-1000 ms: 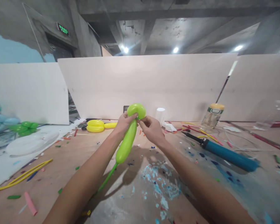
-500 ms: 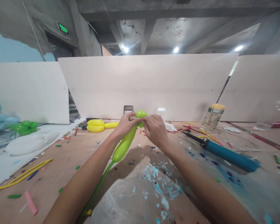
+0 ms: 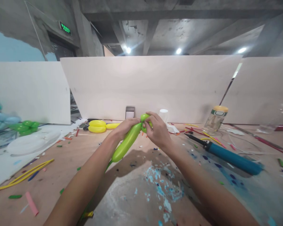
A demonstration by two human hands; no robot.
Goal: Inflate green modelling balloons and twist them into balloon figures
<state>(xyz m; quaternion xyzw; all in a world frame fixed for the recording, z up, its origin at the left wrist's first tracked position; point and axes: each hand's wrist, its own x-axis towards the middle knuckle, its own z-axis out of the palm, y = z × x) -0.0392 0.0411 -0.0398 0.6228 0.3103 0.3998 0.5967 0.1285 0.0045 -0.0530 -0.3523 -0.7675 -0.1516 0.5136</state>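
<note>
Holding the green balloon: I have it above the middle of the counter, its long segment slanting down to the left, small bubbles at its upper end.
Left hand: closed around the long segment's upper end, beside the twist.
Right hand: fingers bent, gripping the small bubbles and hiding part of them from me.
Yellow-lidded jar: clear and lidded, near the panel; I cannot identify the streaky contents.
White cup: behind the right hand, its inside out of my sight.
Clear bottle: far right, faint; contents I cannot tell.
Blue pump: lying at right, its black nozzle pointing toward the hands.
Yellow balloon: left of the hands, its narrow end running toward the left hand.
Green balloon cluster: far left, behind a white plate.
In the way: my left forearm covers the green balloon's lower tail; a white panel backs the counter.
Writing: the lit green sign appears to read EXIT; the jar's label is too small for me.
</note>
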